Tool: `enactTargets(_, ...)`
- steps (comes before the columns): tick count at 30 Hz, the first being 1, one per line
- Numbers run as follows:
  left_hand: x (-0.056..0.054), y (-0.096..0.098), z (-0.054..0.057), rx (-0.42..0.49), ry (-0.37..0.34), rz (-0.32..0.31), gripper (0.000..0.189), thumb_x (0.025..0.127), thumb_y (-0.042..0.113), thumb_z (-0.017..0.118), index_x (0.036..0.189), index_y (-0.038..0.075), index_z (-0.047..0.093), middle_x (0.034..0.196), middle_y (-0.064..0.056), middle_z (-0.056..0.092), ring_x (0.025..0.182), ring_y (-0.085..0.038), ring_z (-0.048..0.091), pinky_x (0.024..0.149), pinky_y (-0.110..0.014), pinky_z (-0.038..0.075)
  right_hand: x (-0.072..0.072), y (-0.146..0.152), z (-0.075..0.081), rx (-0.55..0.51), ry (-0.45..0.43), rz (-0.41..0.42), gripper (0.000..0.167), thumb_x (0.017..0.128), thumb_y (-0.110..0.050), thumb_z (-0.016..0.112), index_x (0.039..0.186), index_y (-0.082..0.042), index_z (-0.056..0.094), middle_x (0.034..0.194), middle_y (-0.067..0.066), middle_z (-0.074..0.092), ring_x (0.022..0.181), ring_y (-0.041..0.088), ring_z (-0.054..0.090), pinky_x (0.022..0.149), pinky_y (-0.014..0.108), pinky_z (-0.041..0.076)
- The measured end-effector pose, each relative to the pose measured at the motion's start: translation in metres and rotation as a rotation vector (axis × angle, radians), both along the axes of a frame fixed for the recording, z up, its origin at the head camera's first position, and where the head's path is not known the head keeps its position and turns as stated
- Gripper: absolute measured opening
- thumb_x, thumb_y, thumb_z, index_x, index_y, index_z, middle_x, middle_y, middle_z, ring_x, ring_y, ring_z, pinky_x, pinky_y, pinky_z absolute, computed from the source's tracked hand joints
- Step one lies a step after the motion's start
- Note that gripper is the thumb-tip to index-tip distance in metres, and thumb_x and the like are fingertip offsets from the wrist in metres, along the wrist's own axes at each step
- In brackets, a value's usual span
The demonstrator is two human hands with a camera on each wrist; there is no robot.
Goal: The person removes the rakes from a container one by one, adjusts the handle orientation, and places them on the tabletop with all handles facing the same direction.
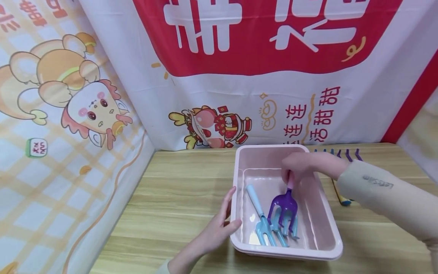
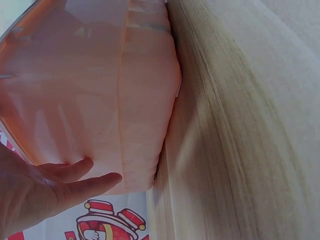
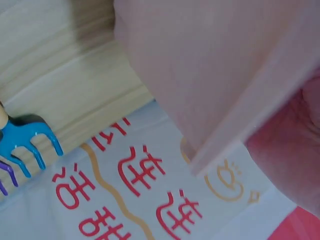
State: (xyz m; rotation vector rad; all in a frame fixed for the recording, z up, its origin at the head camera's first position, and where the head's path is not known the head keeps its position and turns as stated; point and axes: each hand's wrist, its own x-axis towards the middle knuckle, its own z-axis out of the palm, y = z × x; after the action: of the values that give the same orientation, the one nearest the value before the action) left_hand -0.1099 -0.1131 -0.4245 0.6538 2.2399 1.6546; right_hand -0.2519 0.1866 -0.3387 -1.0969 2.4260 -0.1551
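My right hand [image 1: 297,166] grips the pink handle of a purple hand rake [image 1: 287,201] inside the pale pink plastic bin [image 1: 284,251]. The rake's tines point toward the bin's near end, above a light blue rake head [image 1: 295,228] that they partly hide. A light blue hand fork [image 1: 254,200] lies to the left on the bin floor. Against the bin's left side rests my left hand [image 1: 219,226]. In the left wrist view its fingers [image 2: 75,172] extend straight along the outer wall. The bin wall hides most of my right hand [image 3: 290,145] in the right wrist view.
Right of the bin, a row of blue and purple rakes stands near the back of the wooden table [image 1: 178,190]; one wooden handle [image 1: 342,196] shows beneath my right arm. A blue rake head [image 3: 22,137] appears in the right wrist view. Printed cloth [image 1: 212,95] hangs behind.
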Motion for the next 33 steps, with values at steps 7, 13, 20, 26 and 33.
enactTargets(7, 0.002, 0.000, 0.000, 0.004, 0.005, 0.010, 0.080, 0.095, 0.029, 0.055, 0.156, 0.033, 0.003, 0.154, -0.026, 0.022, 0.135, -0.038, 0.035, 0.098, -0.041, 0.045, 0.004, 0.007, 0.015, -0.124, -0.047, 0.024, 0.016, 0.082, -0.004, 0.070, 0.078, -0.020, 0.072, 0.071, -0.012, 0.061, 0.066, 0.006, 0.051, 0.065, 0.024, 0.046)
enactTargets(13, 0.005, 0.001, 0.003, -0.008, 0.012, 0.021, 0.082, 0.094, 0.031, 0.055, 0.156, 0.031, 0.003, 0.154, -0.027, 0.023, 0.136, -0.039, 0.035, 0.100, -0.050, 0.042, 0.011, 0.015, 0.024, -0.252, -0.092, 0.032, 0.008, 0.089, -0.013, 0.070, 0.086, -0.020, 0.073, 0.077, -0.012, 0.063, 0.068, 0.007, 0.054, 0.065, 0.025, 0.050)
enactTargets(20, 0.006, 0.003, 0.004, -0.013, 0.008, 0.028, 0.083, 0.093, 0.032, 0.056, 0.156, 0.031, 0.002, 0.154, -0.026, 0.023, 0.135, -0.040, 0.035, 0.099, -0.051, 0.043, 0.026, 0.035, 0.031, -0.358, -0.030, 0.004, 0.005, 0.091, -0.025, 0.068, 0.094, -0.024, 0.072, 0.084, -0.013, 0.063, 0.071, 0.007, 0.055, 0.066, 0.026, 0.051)
enactTargets(26, 0.006, 0.004, 0.004, -0.015, 0.005, 0.027, 0.083, 0.093, 0.031, 0.056, 0.156, 0.032, 0.002, 0.155, -0.025, 0.023, 0.135, -0.039, 0.036, 0.098, -0.046, 0.045, 0.043, 0.048, 0.033, -0.410, -0.007, -0.091, 0.010, 0.091, -0.029, 0.068, 0.100, -0.025, 0.071, 0.087, -0.011, 0.064, 0.076, 0.010, 0.057, 0.069, 0.027, 0.053)
enactTargets(33, 0.005, 0.003, 0.004, -0.010, -0.002, 0.019, 0.082, 0.093, 0.031, 0.055, 0.156, 0.031, 0.002, 0.154, -0.026, 0.023, 0.134, -0.040, 0.037, 0.096, -0.042, 0.047, 0.069, 0.058, 0.030, -0.445, 0.068, -0.257, 0.020, 0.089, -0.027, 0.071, 0.108, -0.023, 0.070, 0.094, -0.012, 0.064, 0.080, 0.011, 0.058, 0.071, 0.026, 0.054)
